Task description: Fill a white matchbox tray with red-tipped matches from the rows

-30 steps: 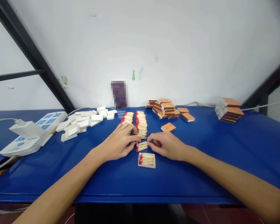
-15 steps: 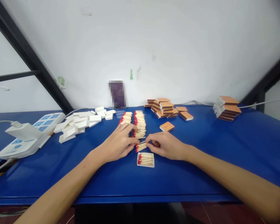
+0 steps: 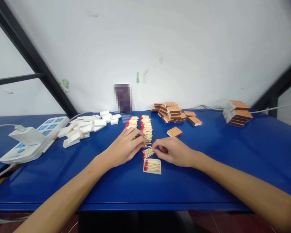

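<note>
My left hand [image 3: 126,147] is closed in a pinch, its fingertips on a single match [image 3: 146,146] at the near end of the right-hand row of matches [image 3: 146,127]. My right hand [image 3: 171,150] pinches the pale ends of a small bunch of matches [image 3: 148,152], whose red heads point left. Just in front of that bunch, an open white matchbox tray [image 3: 152,172] lies on the table, partly filled with matches. A second row of matches [image 3: 133,121] runs behind my left hand, which hides its near part.
White empty trays [image 3: 87,124] are heaped at the left beside a power strip [image 3: 31,147]. Orange matchboxes [image 3: 173,111] are piled at the back, one box [image 3: 174,131] lying nearer. More are stacked [image 3: 237,113] at the right. A blurred dark rectangle [image 3: 123,98] leans against the wall.
My left thumb and fingertips have drawn off the small bunch, up to a single match at the row's near end. My right hand stays at the bunch. The view has shifted slightly.
</note>
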A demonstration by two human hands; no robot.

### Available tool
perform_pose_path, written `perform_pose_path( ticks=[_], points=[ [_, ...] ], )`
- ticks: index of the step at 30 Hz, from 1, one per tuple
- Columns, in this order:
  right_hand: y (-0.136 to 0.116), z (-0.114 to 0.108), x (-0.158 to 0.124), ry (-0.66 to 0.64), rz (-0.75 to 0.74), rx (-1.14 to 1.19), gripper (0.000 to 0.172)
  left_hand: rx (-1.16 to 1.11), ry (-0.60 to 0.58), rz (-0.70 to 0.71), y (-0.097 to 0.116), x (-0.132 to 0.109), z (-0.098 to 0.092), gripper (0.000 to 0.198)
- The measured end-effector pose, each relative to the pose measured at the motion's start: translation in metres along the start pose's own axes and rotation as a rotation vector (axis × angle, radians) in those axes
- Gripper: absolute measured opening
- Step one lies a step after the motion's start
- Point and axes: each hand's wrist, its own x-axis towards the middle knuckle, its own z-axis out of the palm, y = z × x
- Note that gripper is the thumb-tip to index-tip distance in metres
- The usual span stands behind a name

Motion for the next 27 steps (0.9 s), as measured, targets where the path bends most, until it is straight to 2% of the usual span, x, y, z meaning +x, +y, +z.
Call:
perform_pose_path(
  ticks=[6,10,17,21,27],
  points=[
    [0.0009,-0.0007,-0.0001,-0.013,0.006,-0.016,0.011,0.053,0.130,-0.035,-0.0049,-0.0013,-0.0027,0.021],
    [0.0015,-0.0002,0.0006,-0.027,0.000,-0.022,0.012,0.058,0.181,0.016,-0.0046,-0.0020,-0.0036,0.023],
    [0.0009,0.0000,0.0023,-0.043,-0.047,-0.020,0.016,-0.009,0.410,0.047,-0.0021,-0.0006,0.0022,0.024],
    [0.0017,0.0004,0.0028,-0.036,-0.047,-0.029,0.016,-0.021,0.397,0.062,-0.0034,-0.0006,0.0045,0.027],
    [0.0045,0.0012,0.0020,-0.037,-0.038,-0.041,0.014,0.029,0.381,0.054,-0.0033,0.0012,0.0062,0.017]
  ],
)
